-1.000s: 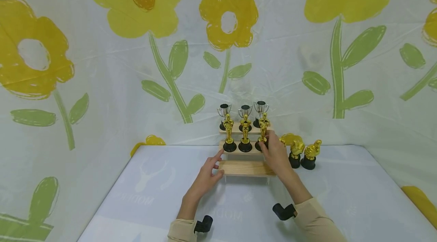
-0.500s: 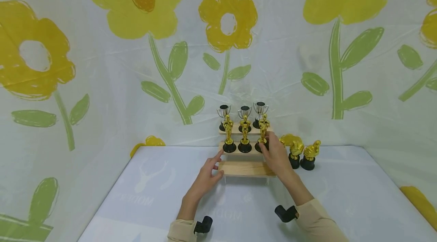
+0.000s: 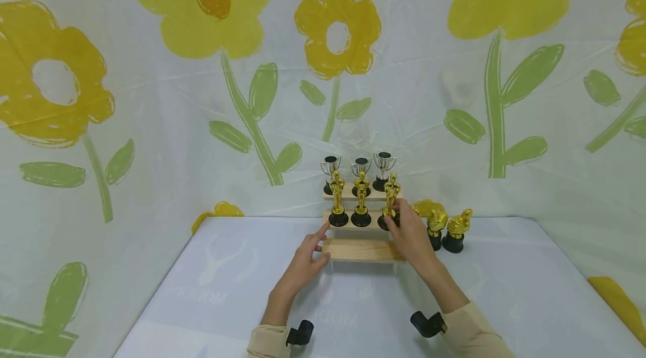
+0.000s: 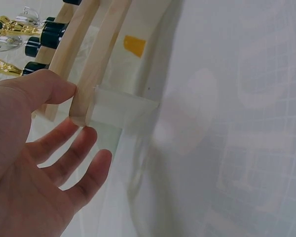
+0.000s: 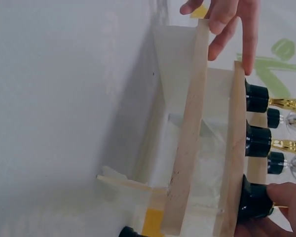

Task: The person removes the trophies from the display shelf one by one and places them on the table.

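A wooden tiered display stand with clear supports stands at the back of the table. On its middle tier stand a left gold statuette, a middle gold statuette and a right gold statuette, all on black bases. My right hand pinches the right one low down; its black base touches the tier in the right wrist view. At the stand's left end, my left hand touches the planks with thumb and fairly straight fingertips. The bottom tier's plank bears nothing.
Silver trophy cups, among them a right cup, stand on the top tier. To the right of the stand, more gold figures stand on the table, including an outermost gold figure. A flowered cloth hangs behind the table.
The right gold statuette has shifted slightly to the right, away from the middle one, with my right hand moving along. My left hand stays at the stand's left end.
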Motion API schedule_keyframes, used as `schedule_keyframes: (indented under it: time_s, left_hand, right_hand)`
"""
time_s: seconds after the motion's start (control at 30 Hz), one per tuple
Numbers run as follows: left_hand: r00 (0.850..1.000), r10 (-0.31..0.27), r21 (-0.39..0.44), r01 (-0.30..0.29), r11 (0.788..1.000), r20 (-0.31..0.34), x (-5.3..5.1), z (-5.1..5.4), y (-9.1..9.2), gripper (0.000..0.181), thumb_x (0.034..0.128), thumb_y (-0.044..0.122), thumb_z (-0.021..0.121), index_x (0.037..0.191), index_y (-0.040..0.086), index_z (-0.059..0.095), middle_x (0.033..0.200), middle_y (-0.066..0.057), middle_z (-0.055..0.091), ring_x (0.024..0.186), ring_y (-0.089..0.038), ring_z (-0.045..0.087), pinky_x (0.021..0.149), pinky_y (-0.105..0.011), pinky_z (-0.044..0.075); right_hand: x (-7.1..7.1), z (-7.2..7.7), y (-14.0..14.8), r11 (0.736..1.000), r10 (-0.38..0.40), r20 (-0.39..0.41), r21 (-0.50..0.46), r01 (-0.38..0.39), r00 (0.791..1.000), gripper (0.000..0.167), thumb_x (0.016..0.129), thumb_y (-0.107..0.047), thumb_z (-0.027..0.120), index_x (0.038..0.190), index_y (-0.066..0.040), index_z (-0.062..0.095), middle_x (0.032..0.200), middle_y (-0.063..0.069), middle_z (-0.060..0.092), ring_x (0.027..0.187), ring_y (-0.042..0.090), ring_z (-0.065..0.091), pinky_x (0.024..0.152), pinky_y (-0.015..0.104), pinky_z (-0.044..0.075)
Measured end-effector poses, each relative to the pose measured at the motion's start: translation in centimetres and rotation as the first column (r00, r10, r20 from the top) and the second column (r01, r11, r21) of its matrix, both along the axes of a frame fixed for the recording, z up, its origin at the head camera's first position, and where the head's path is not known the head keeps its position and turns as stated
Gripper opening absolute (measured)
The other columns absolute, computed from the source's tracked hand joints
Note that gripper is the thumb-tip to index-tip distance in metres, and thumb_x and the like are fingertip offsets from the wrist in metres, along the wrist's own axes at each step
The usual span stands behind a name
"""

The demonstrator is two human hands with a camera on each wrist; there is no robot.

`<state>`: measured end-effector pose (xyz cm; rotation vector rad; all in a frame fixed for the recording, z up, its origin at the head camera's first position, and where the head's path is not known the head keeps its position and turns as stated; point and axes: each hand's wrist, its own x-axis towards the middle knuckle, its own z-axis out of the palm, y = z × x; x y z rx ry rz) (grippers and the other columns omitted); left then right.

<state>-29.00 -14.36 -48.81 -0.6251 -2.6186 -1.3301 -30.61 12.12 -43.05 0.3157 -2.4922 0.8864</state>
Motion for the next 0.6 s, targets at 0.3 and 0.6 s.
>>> schedule_keyframes:
  time_s: [0.3,0.6]
  left_hand:
    - [1.0,0.005,-0.007,-0.004,1.0,0.002,0.1,0.0,0.1,0.071,0.0911,0.005,0.061,0.154,0.019,0.032,0.127,-0.015,0.054,0.101,-0.021,0.054,0.07,-0.022,0.046]
    - [1.0,0.016,-0.011,-0.015,1.0,0.019,0.1,0.2,0.1,0.071,0.0913,0.005,0.061,0.154,0.021,0.032,0.127,-0.015,0.054,0.102,-0.021,0.053,0.072,-0.023,0.045]
  right_hand:
    - [1.2,-0.4,0.6,1.0,-0.009,-0.037,0.013,0.009,0.999,0.045,0.094,-0.015,0.066,0.13,0.005,0.047,0.117,0.024,0.063,0.105,0.038,0.064,0.085,0.05,0.054]
    - [2.2,-0.8,1.4,1.0,-0.012,-0.073,0.008,0.013,0.997,0.044,0.092,-0.012,0.068,0.128,0.006,0.049,0.116,0.024,0.063,0.104,0.038,0.064,0.084,0.05,0.054]
